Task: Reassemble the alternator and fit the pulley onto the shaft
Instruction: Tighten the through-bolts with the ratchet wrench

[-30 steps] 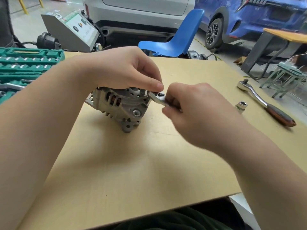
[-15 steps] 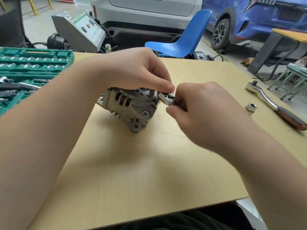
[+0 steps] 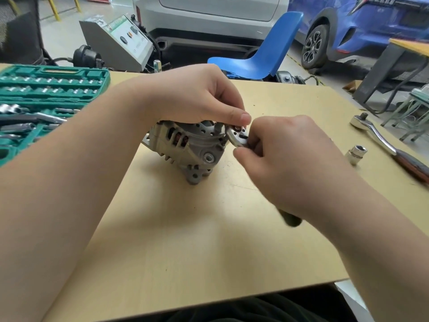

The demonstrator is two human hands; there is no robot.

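While the grey cast-metal alternator [image 3: 185, 147] sits near the middle of the pale wooden surface [image 3: 185, 240], the left hand [image 3: 197, 96] rests over its top, fingers curled down around the housing and the thumb reaching toward the shaft end. The right hand [image 3: 285, 163] has its fingers clenched around a small shiny ratchet wrench [image 3: 236, 137], whose head sits right at the shaft end of the alternator; its dark handle tip [image 3: 291, 218] pokes out below the wrist. What the head is seated on is hidden by the thumb and fingers, and I cannot tell whether the pulley is already on.

This looks like running down a fastener at the shaft end. To do it well, the wrench head should stay square on the fastener, pressed in along the shaft's line so it does not ride off. The left hand needs to bear down firmly, since the housing can roll on its rounded body. Short, even swings suit this close grip.

A larger chrome ratchet with a reddish handle [image 3: 390, 145] and a loose silver socket [image 3: 356, 154] lie well apart to the right; a green socket set case [image 3: 46, 94] lies open at the left.
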